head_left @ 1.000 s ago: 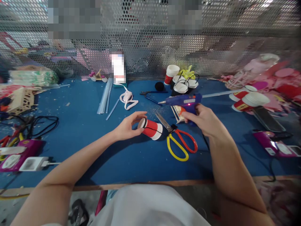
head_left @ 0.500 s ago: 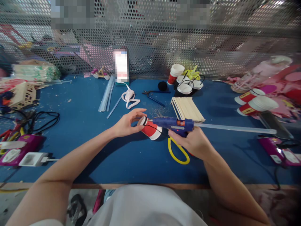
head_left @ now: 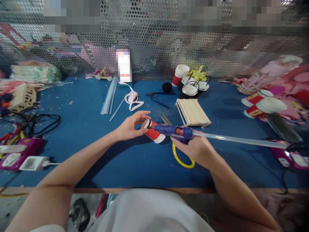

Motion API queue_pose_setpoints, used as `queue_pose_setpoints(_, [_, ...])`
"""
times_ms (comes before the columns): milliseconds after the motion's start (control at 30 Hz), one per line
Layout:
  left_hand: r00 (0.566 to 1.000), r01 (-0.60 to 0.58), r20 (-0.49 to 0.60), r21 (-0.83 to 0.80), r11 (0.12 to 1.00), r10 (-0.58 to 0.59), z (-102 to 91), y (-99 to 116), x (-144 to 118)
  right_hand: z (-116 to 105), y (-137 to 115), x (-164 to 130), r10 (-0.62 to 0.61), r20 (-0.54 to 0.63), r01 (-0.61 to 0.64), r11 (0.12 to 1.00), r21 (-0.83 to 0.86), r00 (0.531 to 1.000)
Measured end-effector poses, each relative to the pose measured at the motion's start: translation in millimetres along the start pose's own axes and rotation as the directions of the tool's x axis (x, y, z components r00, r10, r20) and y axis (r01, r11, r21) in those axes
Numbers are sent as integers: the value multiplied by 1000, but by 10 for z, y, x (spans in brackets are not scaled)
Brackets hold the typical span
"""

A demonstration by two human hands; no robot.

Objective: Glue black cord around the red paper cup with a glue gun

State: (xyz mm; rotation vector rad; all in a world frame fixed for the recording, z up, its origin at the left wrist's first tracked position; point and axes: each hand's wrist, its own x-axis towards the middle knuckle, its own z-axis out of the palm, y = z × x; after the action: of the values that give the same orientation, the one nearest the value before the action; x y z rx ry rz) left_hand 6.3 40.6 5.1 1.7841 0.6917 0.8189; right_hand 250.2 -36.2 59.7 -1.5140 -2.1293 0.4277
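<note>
A red-and-white paper cup (head_left: 156, 137) is held on its side just above or on the blue tabletop (head_left: 108, 169), in front of the person's body; whether it is borne by the table cannot be told. Its open end is turned toward the left hand (head_left: 130, 128), by which it is gripped at the rim: the thumb is laid along the near side, the index finger is stretched out above, and the other fingers are bent toward the far side, partly hidden. By the right hand (head_left: 196, 148) the handle of a blue hot glue gun (head_left: 169, 130) is grasped; the thumb is pressed along its near side, while the remaining fingers are mostly concealed. The gun's nozzle is pointed at the black band (head_left: 149, 123) near the cup's rim, but contact cannot be made out. A long translucent glue stick (head_left: 229, 138) is fitted into the gun's rear. Beneath the gun, scissors (head_left: 180, 158) are partly covered, with a yellow handle loop and the blades left visible. Beyond the right hand, a small raft of wooden sticks (head_left: 193, 112) is laid flat, with blue-handled pliers (head_left: 159, 100) and a black ball (head_left: 166, 87) placed farther back. On the left, loose glue sticks (head_left: 109, 100) are set beside a looped white ribbon (head_left: 132, 98).
</note>
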Motion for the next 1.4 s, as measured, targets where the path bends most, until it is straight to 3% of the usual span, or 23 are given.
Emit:
queue_pose_setpoints(533, [1000,-16,-2,2,1000,16,-2,-34,-2,68,75,-51,2,-4,-2,1000,-15,1000])
queue_pose_setpoints(900, [1000,-15,0,1,1000,15,3,-21,-2,57,61,-48,-67,-15,66,996,-60,998])
queue_pose_setpoints(1400, [997,-64,48,7,998,64,-1,3,-14,-35,23,13,-18,-6,18,996,-85,1000])
